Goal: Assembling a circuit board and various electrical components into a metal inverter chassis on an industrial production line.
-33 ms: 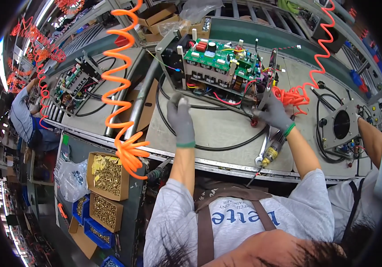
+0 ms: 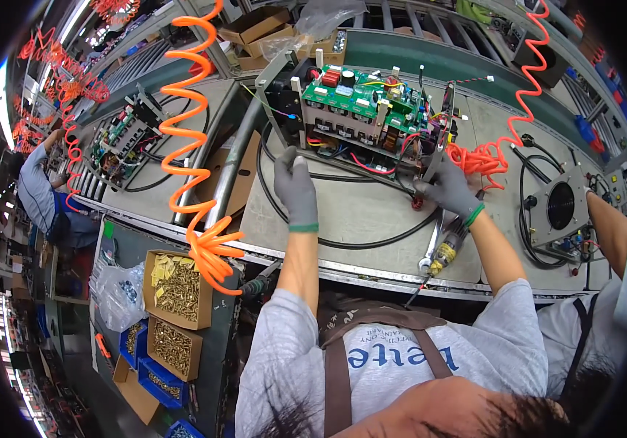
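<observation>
An electronic unit with a green circuit board (image 2: pixel 364 91), a metal frame and loose coloured wires sits on the workbench (image 2: pixel 372 255) before me. My left hand (image 2: pixel 296 191), in a grey glove with a green cuff, has its fingertips at the unit's lower left corner and appears to hold the frame edge. My right hand (image 2: pixel 453 191), gloved alike, grips the frame's right end; its fingertips are partly hidden. A black cable (image 2: pixel 357 244) loops over the bench below the unit. Beside my right wrist lie a yellow-and-black power screwdriver (image 2: pixel 444 254) and a wrench (image 2: pixel 430 244).
An orange coiled hose (image 2: pixel 186 139) hangs left of the unit, a red one (image 2: pixel 536 73) to its right. Boxes of brass screws (image 2: pixel 178 292) and blue bins (image 2: pixel 160 383) stand lower left. At right, a co-worker's arm (image 2: pixel 611 226) reaches to a fan panel (image 2: pixel 558 204).
My left hand has moved slightly up to the unit's lower left corner. The orange coiled hose has swung a little left. My right hand stays where it was.
</observation>
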{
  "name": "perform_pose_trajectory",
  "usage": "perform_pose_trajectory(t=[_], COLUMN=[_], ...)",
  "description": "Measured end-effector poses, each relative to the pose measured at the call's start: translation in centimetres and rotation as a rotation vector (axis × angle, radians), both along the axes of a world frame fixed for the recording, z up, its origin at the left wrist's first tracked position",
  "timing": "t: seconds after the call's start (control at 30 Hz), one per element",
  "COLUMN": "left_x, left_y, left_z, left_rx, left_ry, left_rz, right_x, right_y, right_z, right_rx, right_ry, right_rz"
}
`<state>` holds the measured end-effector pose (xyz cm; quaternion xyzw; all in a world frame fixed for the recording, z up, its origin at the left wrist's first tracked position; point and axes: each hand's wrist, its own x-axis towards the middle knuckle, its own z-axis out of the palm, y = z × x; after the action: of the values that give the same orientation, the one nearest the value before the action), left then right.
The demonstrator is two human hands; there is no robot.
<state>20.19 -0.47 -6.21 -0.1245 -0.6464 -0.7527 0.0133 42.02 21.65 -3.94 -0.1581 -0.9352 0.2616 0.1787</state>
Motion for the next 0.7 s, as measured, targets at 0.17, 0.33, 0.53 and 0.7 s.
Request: perform_pose_trajectory(t=[0.17,0.33,0.53,0.7], left_x=[-6.5,-9.9,-8.6,-8.2], left_y=[2.6,3.3,3.6,3.6], left_z=[-3.5,-3.5,-2.7,-5.0], left_rx=[-0.572,-0.89,-0.997,-0.998], left_ry=[0.22,0.233,0.365,0.399], left_rz=[-0.005,-0.199,-0.059,0.045], right_x=[0.3,-0.3,-0.7,-0.7], right_y=[-0.6,-0.9,-1.3,-1.1], right_z=[0.5,-0.5,-0.7,-2.2], right_rx=[0.012,0.14,0.116,0.155], right_ry=[-0.048,-0.053,-0.121,-0.074], right_rz=[-0.027,-0.089,-0.193,-0.22])
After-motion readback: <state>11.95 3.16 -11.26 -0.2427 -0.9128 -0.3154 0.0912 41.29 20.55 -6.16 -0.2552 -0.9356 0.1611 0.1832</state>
